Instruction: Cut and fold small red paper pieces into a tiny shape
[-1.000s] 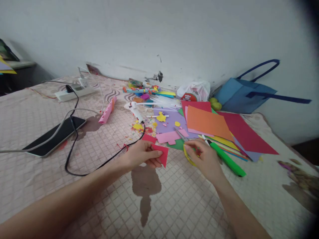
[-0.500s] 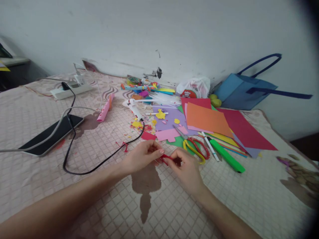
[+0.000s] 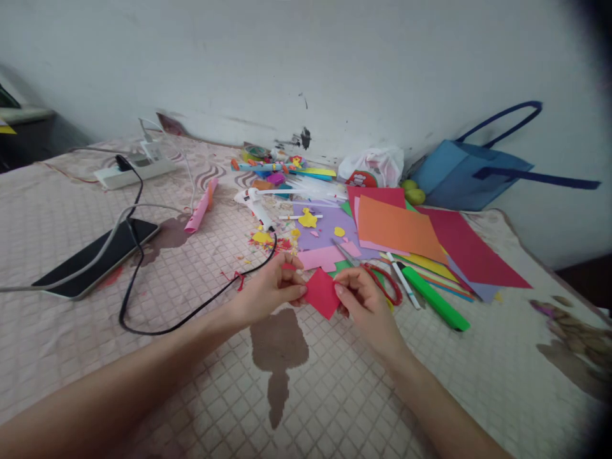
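Across the whole near scene spreads a pink quilted cloth (image 3: 71, 331) with a brown stain in its middle. Far right against the wall leans a blue bag (image 3: 466, 182) with dark straps, and left of it lies a fan of coloured paper sheets (image 3: 396, 229), orange on top, dark red beneath, purple further left. On the left side a dark phone (image 3: 95, 255) lies flat with a grey cable over it, and a black cord (image 3: 191, 312) loops across the cloth to a white glue gun (image 3: 255, 205) near the far clutter. A white power strip (image 3: 136, 171) sits far left by the wall. Just right of the hands lie a green marker (image 3: 435, 299) and red-handled scissors (image 3: 382, 280), the scissors partly hidden behind the right hand. Near the middle, both hands meet: the left hand (image 3: 268, 290) pinches the left edge of a small red paper piece (image 3: 321, 293) between thumb and fingers, and the right hand (image 3: 366, 303) pinches its right edge the same way. That red piece is held just above the cloth, tilted like a diamond, between the two hands and in front of the paper pile.
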The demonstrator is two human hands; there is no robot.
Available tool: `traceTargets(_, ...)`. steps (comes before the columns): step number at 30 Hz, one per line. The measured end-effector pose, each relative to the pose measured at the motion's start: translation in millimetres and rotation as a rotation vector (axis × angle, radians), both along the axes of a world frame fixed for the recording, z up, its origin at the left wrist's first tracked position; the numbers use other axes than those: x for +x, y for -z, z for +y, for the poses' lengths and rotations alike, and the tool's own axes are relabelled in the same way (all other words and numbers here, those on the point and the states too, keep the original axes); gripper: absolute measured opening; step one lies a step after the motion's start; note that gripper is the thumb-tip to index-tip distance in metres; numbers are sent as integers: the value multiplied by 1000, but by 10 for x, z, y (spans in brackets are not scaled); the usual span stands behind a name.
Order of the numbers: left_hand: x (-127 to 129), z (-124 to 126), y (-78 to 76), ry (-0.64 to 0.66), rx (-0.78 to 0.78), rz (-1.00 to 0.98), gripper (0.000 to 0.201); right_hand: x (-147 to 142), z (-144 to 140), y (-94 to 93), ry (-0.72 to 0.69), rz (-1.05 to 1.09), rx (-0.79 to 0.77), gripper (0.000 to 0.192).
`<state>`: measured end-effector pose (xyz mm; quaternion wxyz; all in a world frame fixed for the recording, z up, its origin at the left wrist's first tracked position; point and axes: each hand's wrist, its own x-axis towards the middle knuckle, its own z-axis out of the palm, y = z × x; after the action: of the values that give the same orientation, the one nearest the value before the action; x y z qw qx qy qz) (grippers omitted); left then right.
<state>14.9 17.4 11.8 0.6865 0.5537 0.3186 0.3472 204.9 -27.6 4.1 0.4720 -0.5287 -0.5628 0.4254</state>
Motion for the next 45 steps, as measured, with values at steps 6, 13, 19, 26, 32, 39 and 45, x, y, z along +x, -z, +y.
traceTargets(6, -51, 52, -54, 47, 175, 169, 23, 48, 2, -23, 1, -109, 50, 22)
traceTargets(13, -41, 43, -10, -54, 306, 180, 18, 29, -6, -13, -7, -87, 115, 18)
traceTargets(19, -3, -12, -12, -90, 297, 186, 15, -17, -22, 16, 61, -75, 112, 9)
traceTargets(26, 56, -63, 68, -74, 128, 100, 18, -121, -53, 21, 22, -29, 107, 13)
traceTargets(32, 87, -112, 40, -160, 62, 73, 16, -154, -72, 29, 43, 25, 44, 18)
traceTargets(39, 103, -114, 87, -171, 95, 75, 15, -167, -53, 60, 59, 158, -24, 17)
traceTargets(45, 107, -145, 96, -159, 145, 83, 29, -164, -51, 28, -29, 154, -79, 14)
